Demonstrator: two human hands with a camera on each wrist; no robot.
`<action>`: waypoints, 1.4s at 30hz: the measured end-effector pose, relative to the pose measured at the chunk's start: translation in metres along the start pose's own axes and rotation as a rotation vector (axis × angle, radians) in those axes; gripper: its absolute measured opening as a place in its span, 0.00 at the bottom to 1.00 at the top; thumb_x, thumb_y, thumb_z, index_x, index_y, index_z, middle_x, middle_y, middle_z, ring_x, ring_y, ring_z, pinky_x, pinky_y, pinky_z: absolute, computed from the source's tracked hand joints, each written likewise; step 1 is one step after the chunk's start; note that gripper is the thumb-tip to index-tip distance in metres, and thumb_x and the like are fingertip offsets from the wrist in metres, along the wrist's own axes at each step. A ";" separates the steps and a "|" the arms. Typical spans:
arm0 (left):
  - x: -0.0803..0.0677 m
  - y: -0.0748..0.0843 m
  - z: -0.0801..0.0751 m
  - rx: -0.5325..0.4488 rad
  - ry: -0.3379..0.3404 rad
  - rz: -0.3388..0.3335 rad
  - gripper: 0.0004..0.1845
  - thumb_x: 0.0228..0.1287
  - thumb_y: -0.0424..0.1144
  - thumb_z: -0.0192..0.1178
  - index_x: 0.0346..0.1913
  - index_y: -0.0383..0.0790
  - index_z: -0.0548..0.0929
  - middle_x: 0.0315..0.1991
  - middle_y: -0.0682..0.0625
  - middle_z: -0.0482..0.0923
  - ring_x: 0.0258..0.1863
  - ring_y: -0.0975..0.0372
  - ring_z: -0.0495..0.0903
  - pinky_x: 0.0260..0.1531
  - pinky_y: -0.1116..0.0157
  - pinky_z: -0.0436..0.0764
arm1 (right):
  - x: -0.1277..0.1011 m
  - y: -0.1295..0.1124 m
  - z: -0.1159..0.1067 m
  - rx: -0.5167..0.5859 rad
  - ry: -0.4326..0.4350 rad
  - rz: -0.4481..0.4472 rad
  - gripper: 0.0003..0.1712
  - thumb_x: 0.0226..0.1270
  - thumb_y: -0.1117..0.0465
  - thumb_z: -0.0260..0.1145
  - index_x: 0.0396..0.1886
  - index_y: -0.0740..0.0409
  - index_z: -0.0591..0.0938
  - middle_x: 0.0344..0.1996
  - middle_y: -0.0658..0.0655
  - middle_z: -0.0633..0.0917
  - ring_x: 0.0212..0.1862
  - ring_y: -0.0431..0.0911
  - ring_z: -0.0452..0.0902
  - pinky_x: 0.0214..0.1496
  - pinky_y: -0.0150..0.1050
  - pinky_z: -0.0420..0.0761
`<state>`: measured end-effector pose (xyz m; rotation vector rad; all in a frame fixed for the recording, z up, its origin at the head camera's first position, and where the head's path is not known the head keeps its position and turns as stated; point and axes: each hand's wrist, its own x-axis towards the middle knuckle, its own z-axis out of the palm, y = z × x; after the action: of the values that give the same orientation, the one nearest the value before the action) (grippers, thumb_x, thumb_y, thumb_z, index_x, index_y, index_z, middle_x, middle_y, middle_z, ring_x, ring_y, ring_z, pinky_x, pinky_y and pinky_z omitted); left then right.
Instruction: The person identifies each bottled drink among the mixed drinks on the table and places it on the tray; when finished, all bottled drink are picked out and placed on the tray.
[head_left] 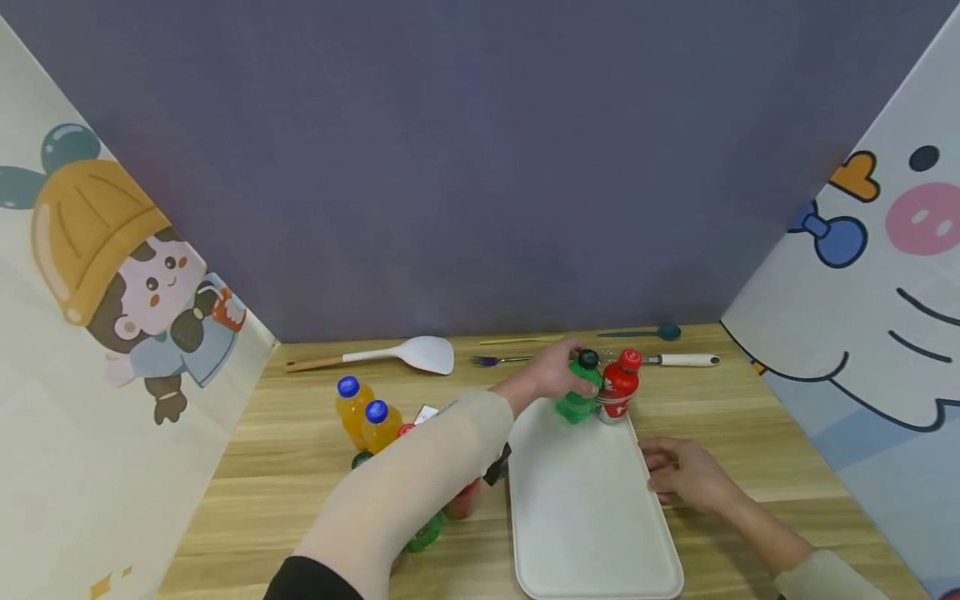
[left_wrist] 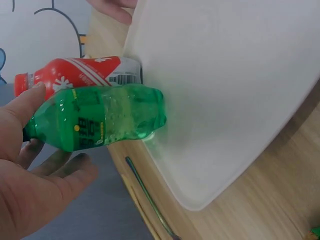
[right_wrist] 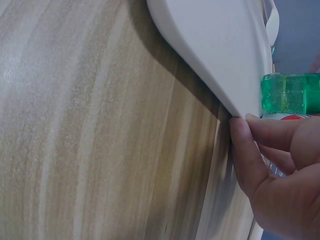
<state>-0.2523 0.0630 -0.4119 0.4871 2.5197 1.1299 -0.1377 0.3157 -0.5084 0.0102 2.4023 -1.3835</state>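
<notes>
A wooden table (head_left: 300, 467) fills the lower part of the head view, closed in by a dark purple back wall and cartoon-printed panels on either side. On the table lies a long white tray (head_left: 585, 517), running away from the person, with most of its surface bare. The person's left arm, in a beige sleeve, reaches across to the tray's far end, where the left hand (head_left: 551, 371) is wrapped around the upper part of a green bottle (head_left: 577, 398) with a dark cap; the left wrist view shows the fingers curled behind the bottle and the thumb lying along its shoulder, so the bottle sits inside the grasp with its base resting on the far edge of the tray. Touching the green bottle on its right stands a red bottle (head_left: 618, 390) with a red cap, also at the tray's far end. The right hand (head_left: 686, 475) rests at the tray's right rim about midway along, its fingertips (right_wrist: 245, 150) pressed against the edge; it holds nothing else. Left of the tray, partly hidden by the left arm, stand two orange bottles (head_left: 365, 417) with blue caps. Along the back of the table lie a white spatula (head_left: 390, 356), a fork (head_left: 498, 360) and a teal spoon (head_left: 652, 332).
</notes>
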 end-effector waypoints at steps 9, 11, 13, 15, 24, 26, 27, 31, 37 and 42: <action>-0.016 0.004 -0.016 -0.057 0.048 0.046 0.30 0.63 0.47 0.73 0.65 0.47 0.75 0.68 0.46 0.75 0.67 0.54 0.75 0.62 0.56 0.79 | 0.002 -0.001 0.000 -0.004 0.003 0.034 0.37 0.59 0.75 0.69 0.69 0.74 0.70 0.46 0.64 0.83 0.40 0.50 0.84 0.37 0.43 0.89; -0.021 0.005 -0.019 -0.080 0.040 0.047 0.29 0.65 0.49 0.72 0.66 0.47 0.75 0.68 0.46 0.75 0.67 0.54 0.75 0.62 0.55 0.79 | 0.002 0.000 0.000 -0.009 0.002 0.037 0.37 0.59 0.75 0.69 0.70 0.74 0.70 0.46 0.64 0.83 0.40 0.50 0.84 0.37 0.43 0.89; -0.025 0.005 -0.022 -0.096 0.029 0.056 0.30 0.66 0.50 0.70 0.67 0.47 0.74 0.68 0.47 0.75 0.66 0.54 0.75 0.62 0.56 0.79 | 0.003 0.000 0.000 -0.013 0.002 0.040 0.37 0.59 0.75 0.69 0.69 0.74 0.70 0.46 0.64 0.83 0.39 0.50 0.84 0.37 0.43 0.89; -0.031 0.005 -0.026 -0.113 0.018 0.072 0.30 0.67 0.51 0.69 0.67 0.46 0.74 0.67 0.47 0.75 0.65 0.55 0.75 0.61 0.56 0.79 | 0.003 0.001 0.000 -0.017 0.005 0.042 0.37 0.59 0.75 0.70 0.69 0.74 0.71 0.46 0.64 0.83 0.38 0.50 0.84 0.36 0.43 0.89; -0.060 0.005 -0.058 -0.126 0.026 0.118 0.28 0.67 0.51 0.69 0.65 0.47 0.75 0.64 0.50 0.76 0.62 0.57 0.76 0.60 0.59 0.79 | 0.002 0.001 0.000 -0.010 0.011 0.048 0.38 0.58 0.76 0.70 0.70 0.74 0.70 0.47 0.64 0.83 0.39 0.49 0.83 0.36 0.42 0.89; -0.066 0.003 -0.066 -0.126 0.039 0.115 0.28 0.66 0.51 0.69 0.65 0.47 0.74 0.63 0.50 0.76 0.63 0.56 0.76 0.61 0.59 0.79 | 0.001 0.001 0.000 0.000 0.005 0.044 0.38 0.59 0.76 0.69 0.70 0.75 0.69 0.47 0.64 0.83 0.39 0.50 0.83 0.37 0.43 0.89; -0.069 0.002 -0.070 -0.125 0.046 0.117 0.28 0.66 0.51 0.69 0.65 0.46 0.74 0.63 0.50 0.76 0.63 0.56 0.76 0.61 0.58 0.79 | 0.002 0.001 -0.001 0.001 0.005 0.045 0.38 0.59 0.76 0.69 0.70 0.74 0.69 0.47 0.64 0.83 0.39 0.50 0.83 0.37 0.43 0.89; -0.080 -0.005 -0.084 -0.120 0.064 0.126 0.29 0.66 0.51 0.69 0.65 0.46 0.74 0.64 0.49 0.75 0.64 0.54 0.75 0.64 0.55 0.76 | 0.002 0.001 0.000 0.009 0.005 0.047 0.38 0.59 0.76 0.69 0.70 0.75 0.69 0.47 0.64 0.83 0.40 0.50 0.83 0.37 0.43 0.89; -0.099 -0.018 -0.107 -0.102 0.094 0.116 0.30 0.66 0.53 0.69 0.66 0.47 0.74 0.65 0.49 0.75 0.67 0.54 0.73 0.67 0.53 0.73 | 0.001 0.003 0.001 0.012 0.008 0.038 0.38 0.59 0.76 0.69 0.70 0.74 0.69 0.47 0.64 0.83 0.40 0.50 0.83 0.37 0.43 0.89; -0.116 -0.035 -0.130 -0.102 0.137 0.102 0.29 0.67 0.50 0.69 0.66 0.46 0.74 0.66 0.48 0.75 0.68 0.52 0.73 0.68 0.51 0.73 | 0.000 0.001 0.000 0.017 0.004 0.031 0.38 0.59 0.76 0.68 0.70 0.75 0.69 0.46 0.64 0.83 0.40 0.50 0.83 0.37 0.43 0.89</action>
<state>-0.2119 -0.0940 -0.3377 0.5323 2.5617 1.3653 -0.1374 0.3159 -0.5091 0.0546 2.3832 -1.3917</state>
